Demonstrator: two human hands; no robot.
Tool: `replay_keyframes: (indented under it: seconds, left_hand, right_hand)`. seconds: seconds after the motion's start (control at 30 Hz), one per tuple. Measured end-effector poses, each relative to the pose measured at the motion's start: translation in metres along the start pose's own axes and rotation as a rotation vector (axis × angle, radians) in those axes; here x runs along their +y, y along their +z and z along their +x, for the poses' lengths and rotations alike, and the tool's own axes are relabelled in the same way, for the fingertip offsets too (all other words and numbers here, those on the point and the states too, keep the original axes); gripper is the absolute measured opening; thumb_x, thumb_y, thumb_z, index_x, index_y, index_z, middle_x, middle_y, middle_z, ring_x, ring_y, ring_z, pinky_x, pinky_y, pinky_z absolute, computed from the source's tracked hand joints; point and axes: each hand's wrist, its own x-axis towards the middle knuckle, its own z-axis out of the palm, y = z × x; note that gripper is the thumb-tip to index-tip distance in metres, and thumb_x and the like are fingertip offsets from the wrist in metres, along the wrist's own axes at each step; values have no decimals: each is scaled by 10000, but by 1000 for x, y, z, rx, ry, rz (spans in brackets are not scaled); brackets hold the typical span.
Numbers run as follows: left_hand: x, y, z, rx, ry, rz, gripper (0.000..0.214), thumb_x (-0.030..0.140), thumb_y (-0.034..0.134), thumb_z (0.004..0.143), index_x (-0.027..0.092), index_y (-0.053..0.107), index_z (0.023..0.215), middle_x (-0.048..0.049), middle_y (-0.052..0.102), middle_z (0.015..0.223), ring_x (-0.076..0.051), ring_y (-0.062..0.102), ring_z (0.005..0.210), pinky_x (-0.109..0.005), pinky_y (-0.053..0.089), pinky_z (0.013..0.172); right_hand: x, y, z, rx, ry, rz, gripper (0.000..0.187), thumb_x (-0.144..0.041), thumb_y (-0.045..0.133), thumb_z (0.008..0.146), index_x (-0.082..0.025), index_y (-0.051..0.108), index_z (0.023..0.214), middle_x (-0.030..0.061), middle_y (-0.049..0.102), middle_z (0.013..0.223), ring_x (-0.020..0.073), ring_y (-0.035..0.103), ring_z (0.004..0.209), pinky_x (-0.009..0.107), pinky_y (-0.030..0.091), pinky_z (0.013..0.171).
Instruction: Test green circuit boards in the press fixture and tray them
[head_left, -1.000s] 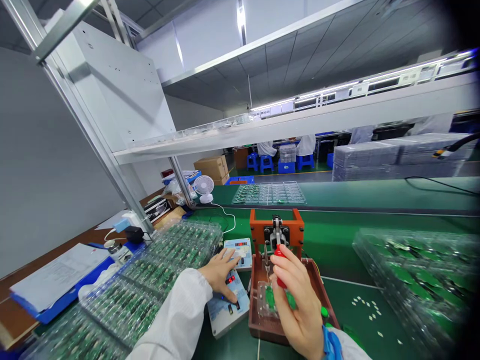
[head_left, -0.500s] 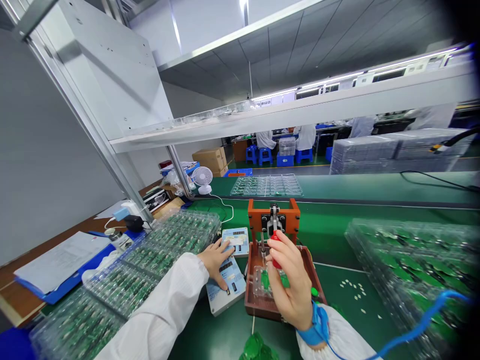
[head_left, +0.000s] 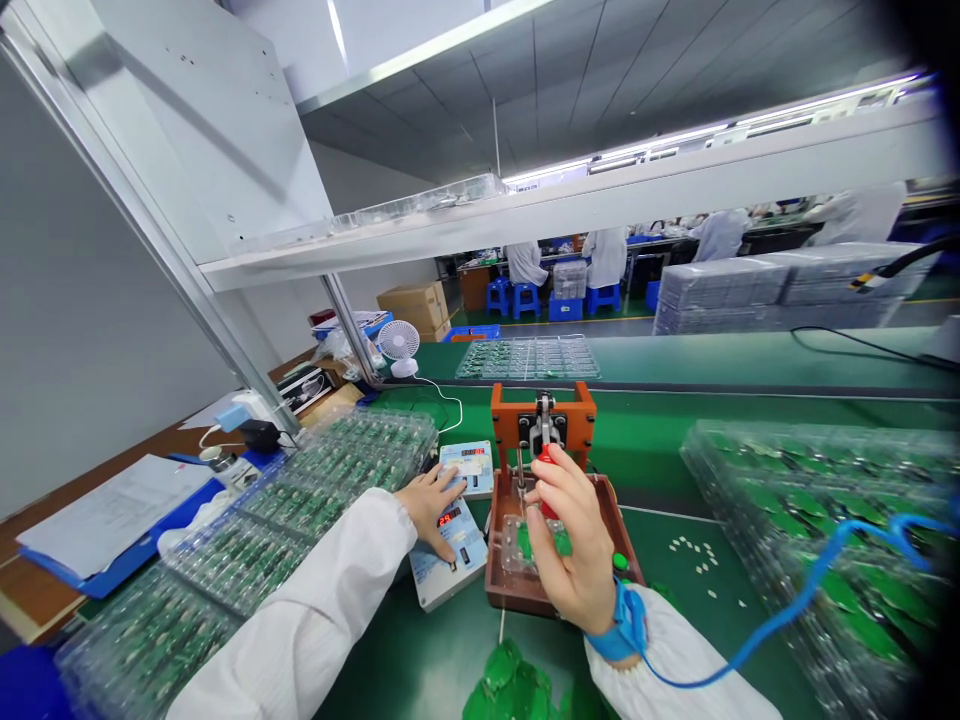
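My right hand (head_left: 576, 540), with a blue wrist strap (head_left: 624, 625), is wrapped round the red handle (head_left: 546, 456) of a toggle clamp on an orange test fixture (head_left: 510, 408). The fixture's reddish-brown base (head_left: 517, 597) carries a clear plate (head_left: 514, 545) with green circuit boards, partly covered by that hand. Fingers spread, my left hand (head_left: 431, 508) rests across two pale blue meter boxes. The nearer box (head_left: 442, 585) has lit red digits; the farther box (head_left: 474, 456) also shows red digits. A green button (head_left: 620, 562) sits at the base's right side.
Clear trays of green boards stand on the left (head_left: 300, 510) and right (head_left: 765, 500); another tray (head_left: 529, 358) lies behind. Green pieces (head_left: 506, 685) lie in front, and small pale chips (head_left: 701, 555) at right. A blue cord (head_left: 795, 610) runs from the wrist strap. A small fan (head_left: 399, 342) stands behind.
The digits on both meter boxes have gone from dark to lit red. My hands keep their places on the boxes and handle; the whole view has shifted slightly.
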Motion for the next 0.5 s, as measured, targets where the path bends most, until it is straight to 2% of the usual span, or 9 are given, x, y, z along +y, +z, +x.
replay_keyframes:
  seconds: [0.13,0.5]
  left_hand:
    - [2,-3,-1,-17,-7,13,1462,803,828,561,176,105,1666,-140,-61,1718,-445,-96,1573,-624,97,1277]
    - [4,-4,-2,-39,-24,27,1462,813,814,572,188,77,1669,-131,-104,1715,-441,-119,1571,-614,104,1279]
  right_hand:
    - [0,1,0,-5,-10,10,724,72,530,900,-273,458,1532,97,632,1421,322,444,1495,604,520,1145]
    - [3,1,-1,-1,-22,-38,687,29,523,923,-289,447,1527,97,660,1381,336,472,1474,624,565,1087]
